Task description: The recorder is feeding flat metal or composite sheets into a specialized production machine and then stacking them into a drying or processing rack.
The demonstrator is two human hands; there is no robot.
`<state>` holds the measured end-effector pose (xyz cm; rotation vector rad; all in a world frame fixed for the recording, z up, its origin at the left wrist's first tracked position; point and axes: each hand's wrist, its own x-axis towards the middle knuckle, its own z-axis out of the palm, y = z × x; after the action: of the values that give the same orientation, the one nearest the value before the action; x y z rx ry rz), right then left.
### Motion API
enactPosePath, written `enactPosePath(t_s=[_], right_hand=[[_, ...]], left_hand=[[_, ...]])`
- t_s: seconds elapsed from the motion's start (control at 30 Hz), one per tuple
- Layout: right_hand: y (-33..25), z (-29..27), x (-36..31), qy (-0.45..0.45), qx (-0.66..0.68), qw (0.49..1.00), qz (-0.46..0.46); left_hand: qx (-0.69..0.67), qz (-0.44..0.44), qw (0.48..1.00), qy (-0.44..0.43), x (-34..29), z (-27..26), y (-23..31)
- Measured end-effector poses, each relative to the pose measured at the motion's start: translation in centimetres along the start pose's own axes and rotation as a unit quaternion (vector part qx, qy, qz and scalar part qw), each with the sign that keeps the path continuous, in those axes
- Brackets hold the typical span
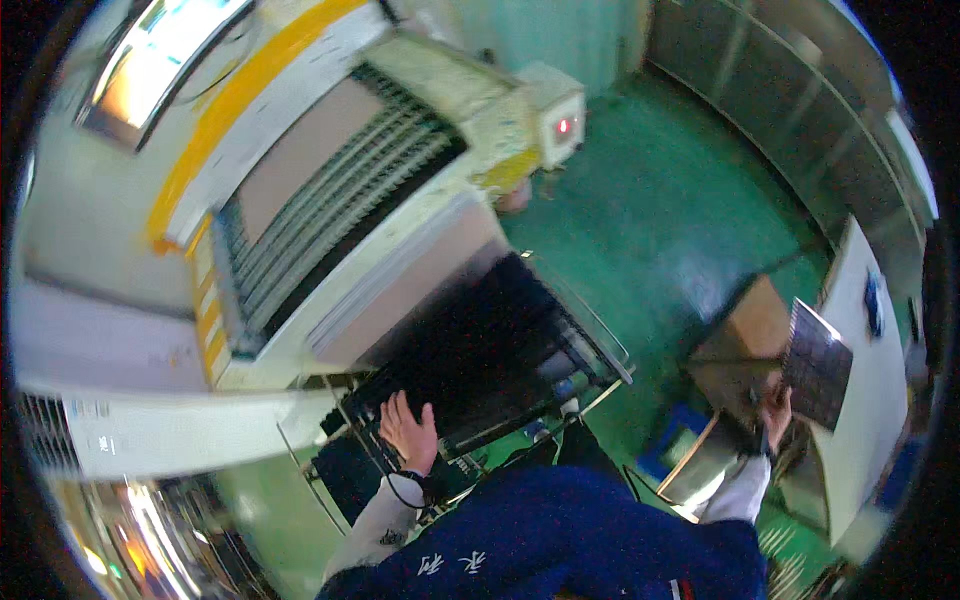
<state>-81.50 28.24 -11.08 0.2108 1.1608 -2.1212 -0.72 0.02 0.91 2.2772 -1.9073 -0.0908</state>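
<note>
My left hand (408,432) is open, fingers apart and pointing away from me, at the near left edge of a black flat surface (490,325) on a metal-framed stand. Whether the palm touches that surface I cannot tell. Out to the right, my right hand (773,410) is closed at the near left edge of a thin dark rectangular panel (818,365) with a shiny rim. The panel is tilted beside a large white board (870,370). Its fingers are slightly blurred and partly hidden.
A machine with rows of rollers (350,210) and a yellow-edged cover (255,75) stands at the far left. Behind it is a white box with a red display (562,125). Cardboard (755,325) and a blue bin (680,435) are by my right arm, on the green floor (640,240).
</note>
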Motion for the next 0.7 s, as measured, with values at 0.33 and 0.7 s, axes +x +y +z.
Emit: enactPosePath(t_s=[0.33,0.7], right_hand=[[0.8,22.6,-2.7,-0.191,-0.190,0.963,-0.015],[17.4,55.2,-17.7,-0.503,-0.282,0.785,0.227]], left_hand=[[-0.014,-0.042,0.999,0.005,-1.2,-0.4,-0.3],[-0.041,-0.057,0.997,0.022,-1.5,-1.1,-0.6]])
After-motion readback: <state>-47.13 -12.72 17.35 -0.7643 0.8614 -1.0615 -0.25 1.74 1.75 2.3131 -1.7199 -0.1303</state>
